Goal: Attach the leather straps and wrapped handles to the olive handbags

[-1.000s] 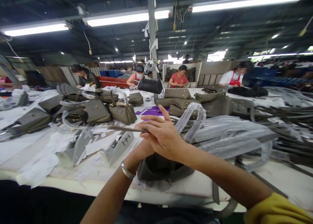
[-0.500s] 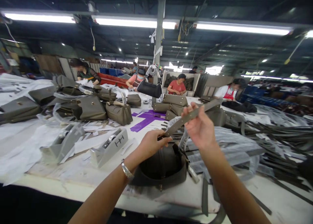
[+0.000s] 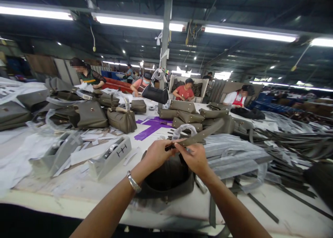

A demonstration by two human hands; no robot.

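Observation:
A long grey-brown leather strap (image 3: 205,132) runs up and to the right from between my two hands. My left hand (image 3: 156,153) is closed on its near end. My right hand (image 3: 195,158) pinches the same end from the right, fingers touching the left hand's. Both hands hover over an open grey-brown handbag (image 3: 169,177) lying on the white table (image 3: 78,193), close to the front edge. A metal bracelet sits on my left wrist.
Two grey tape dispensers (image 3: 109,156) stand to the left among paper scraps. Finished bags (image 3: 90,115) pile at the back left. Plastic-wrapped straps (image 3: 234,151) and loose dark straps (image 3: 293,148) cover the right. Several other people work at the table's far side.
My right hand has slid down the strap from its far end to meet my left hand at the near end. The view has shifted slightly left and down.

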